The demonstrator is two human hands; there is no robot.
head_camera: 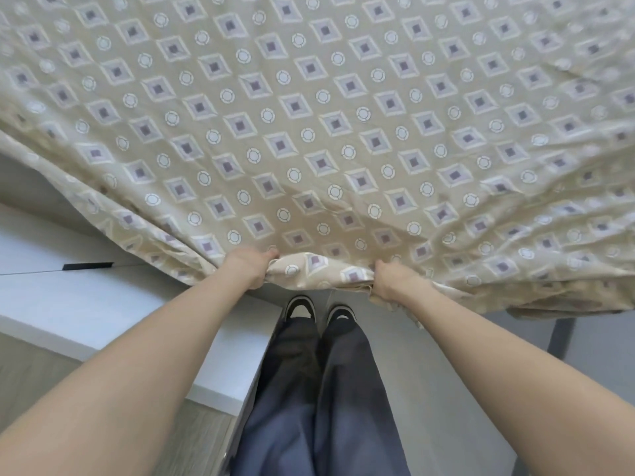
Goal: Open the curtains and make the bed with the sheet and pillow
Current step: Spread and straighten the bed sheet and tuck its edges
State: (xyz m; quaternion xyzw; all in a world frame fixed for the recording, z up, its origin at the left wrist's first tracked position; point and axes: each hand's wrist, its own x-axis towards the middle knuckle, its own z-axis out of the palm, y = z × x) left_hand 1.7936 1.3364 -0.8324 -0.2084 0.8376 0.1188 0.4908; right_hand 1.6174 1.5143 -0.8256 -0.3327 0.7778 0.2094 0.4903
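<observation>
The beige patterned sheet is spread wide over the far part of the scene. Its near edge hangs close in front of the person. The left hand grips a bunched fold of this edge with curled fingers, and the right hand grips the same edge near it. Below them the shoes stand on grey floor. A white cabinet is near on the left; the floor on the right is more open.

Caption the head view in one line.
Left hand and right hand grip the near edge of a patterned sheet.
</observation>
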